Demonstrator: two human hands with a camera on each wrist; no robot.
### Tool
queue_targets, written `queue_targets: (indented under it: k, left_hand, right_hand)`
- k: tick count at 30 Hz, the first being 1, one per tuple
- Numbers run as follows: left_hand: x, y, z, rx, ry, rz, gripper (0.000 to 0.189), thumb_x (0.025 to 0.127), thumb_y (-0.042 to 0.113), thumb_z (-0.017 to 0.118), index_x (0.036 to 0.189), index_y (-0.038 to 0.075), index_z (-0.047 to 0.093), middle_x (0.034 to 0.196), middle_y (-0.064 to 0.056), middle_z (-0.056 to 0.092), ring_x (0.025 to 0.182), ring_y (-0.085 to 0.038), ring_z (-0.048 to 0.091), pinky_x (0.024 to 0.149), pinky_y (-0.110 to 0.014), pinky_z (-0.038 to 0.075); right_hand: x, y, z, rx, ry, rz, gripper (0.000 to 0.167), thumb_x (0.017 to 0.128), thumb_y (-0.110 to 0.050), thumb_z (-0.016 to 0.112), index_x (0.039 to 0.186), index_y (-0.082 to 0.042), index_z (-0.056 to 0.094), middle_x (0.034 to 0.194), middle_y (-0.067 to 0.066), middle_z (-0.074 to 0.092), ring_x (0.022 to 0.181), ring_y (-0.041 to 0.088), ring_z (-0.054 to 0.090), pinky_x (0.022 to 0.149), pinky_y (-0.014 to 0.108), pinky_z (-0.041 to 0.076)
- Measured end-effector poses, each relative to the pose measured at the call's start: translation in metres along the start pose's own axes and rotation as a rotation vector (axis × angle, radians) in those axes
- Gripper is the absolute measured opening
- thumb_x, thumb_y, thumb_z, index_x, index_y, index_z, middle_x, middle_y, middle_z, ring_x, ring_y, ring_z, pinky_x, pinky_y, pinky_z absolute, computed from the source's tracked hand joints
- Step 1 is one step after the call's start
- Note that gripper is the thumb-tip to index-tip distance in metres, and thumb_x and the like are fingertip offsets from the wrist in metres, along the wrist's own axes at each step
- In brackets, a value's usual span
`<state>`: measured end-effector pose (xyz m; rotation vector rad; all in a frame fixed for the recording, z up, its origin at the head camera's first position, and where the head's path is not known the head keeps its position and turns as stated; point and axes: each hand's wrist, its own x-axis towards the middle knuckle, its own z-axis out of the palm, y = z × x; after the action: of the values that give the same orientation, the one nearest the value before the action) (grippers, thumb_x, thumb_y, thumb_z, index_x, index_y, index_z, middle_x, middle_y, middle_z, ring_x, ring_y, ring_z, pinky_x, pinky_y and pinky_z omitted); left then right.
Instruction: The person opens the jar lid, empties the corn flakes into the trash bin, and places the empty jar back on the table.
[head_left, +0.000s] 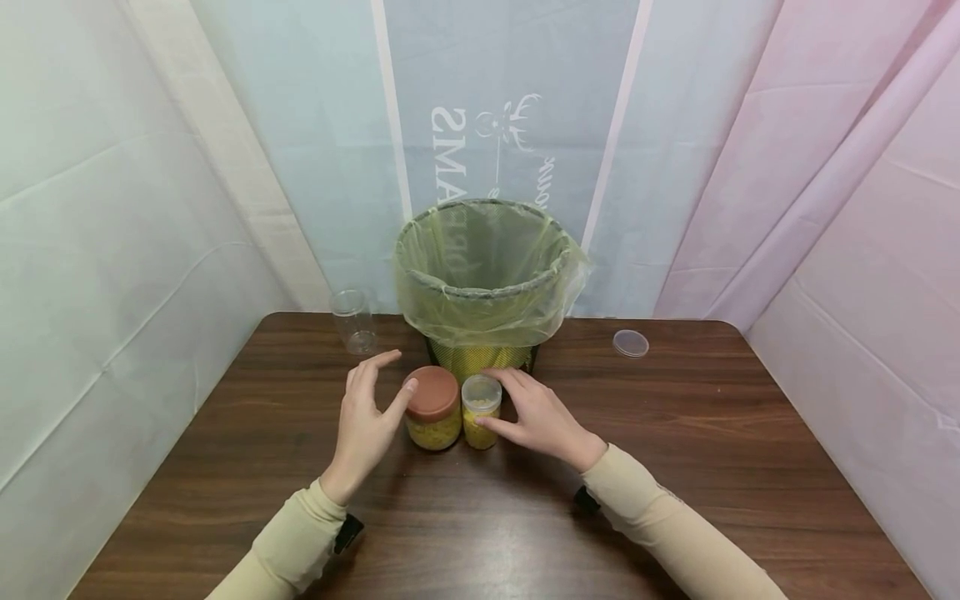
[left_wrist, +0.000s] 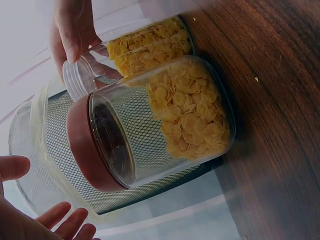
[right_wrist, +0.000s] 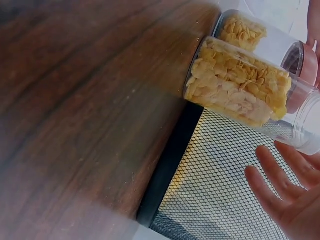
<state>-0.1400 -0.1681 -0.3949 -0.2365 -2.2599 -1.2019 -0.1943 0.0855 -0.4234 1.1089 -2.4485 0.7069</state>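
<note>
Two clear jars of yellow cereal flakes stand side by side on the wooden table. The wider jar (left_wrist: pixel 190 115) has a brown lid (head_left: pixel 432 392); the slimmer jar (right_wrist: pixel 240 82) has a clear ridged top, and I cannot tell whether it is capped. My left hand (head_left: pixel 367 417) is beside the brown lid with fingers spread, apart from the jar in the left wrist view. Around the slimmer jar's upper part is my right hand (head_left: pixel 543 417), thumb in front and fingers behind. Its fingers look extended in the right wrist view; thumb contact is unclear.
A mesh bin (head_left: pixel 480 360) with a yellowish liner (head_left: pixel 487 321) stands right behind the jars. Back left is a clear, empty-looking container (head_left: pixel 354 323). A round clear lid (head_left: pixel 631 343) lies back right. White and bluish curtains enclose the table (head_left: pixel 712 442).
</note>
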Motion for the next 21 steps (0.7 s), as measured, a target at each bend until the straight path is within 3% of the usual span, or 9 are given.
queue_targets:
  k: [9,14,21]
  left_hand:
    - [0.0,0.002,0.0,-0.006,0.003,0.003,0.044,0.088,0.025,0.067,0.129,0.014,0.055,0.131,-0.003,0.055,0.119,-0.022,0.045,0.096,-0.045,0.036]
    - [-0.001,0.006,0.001,-0.015,-0.009,0.01,0.044,0.089,0.026,0.067,0.129,0.015,0.054,0.131,-0.003,0.055,0.12,-0.021,0.045,0.096,-0.046,0.037]
    - [-0.001,0.012,0.007,-0.034,-0.014,0.039,0.044,0.087,0.024,0.069,0.128,0.014,0.055,0.131,-0.004,0.055,0.122,-0.021,0.043,0.096,-0.043,0.037]
  right_hand:
    - [0.002,0.0,0.001,0.071,-0.035,0.021,0.063,0.086,-0.05,0.064,0.134,-0.013,0.047,0.124,0.002,0.058,0.104,0.014,0.062,0.083,0.033,0.053]
    - [0.002,-0.002,-0.001,0.114,-0.046,0.042,0.061,0.085,-0.046,0.066,0.134,-0.014,0.048,0.126,0.002,0.057,0.108,0.014,0.061,0.085,0.033,0.053]
    - [-0.002,-0.002,-0.007,0.152,0.006,0.019,0.06,0.081,-0.038,0.074,0.129,-0.009,0.053,0.122,0.002,0.06,0.104,0.014,0.062,0.083,0.031,0.053]
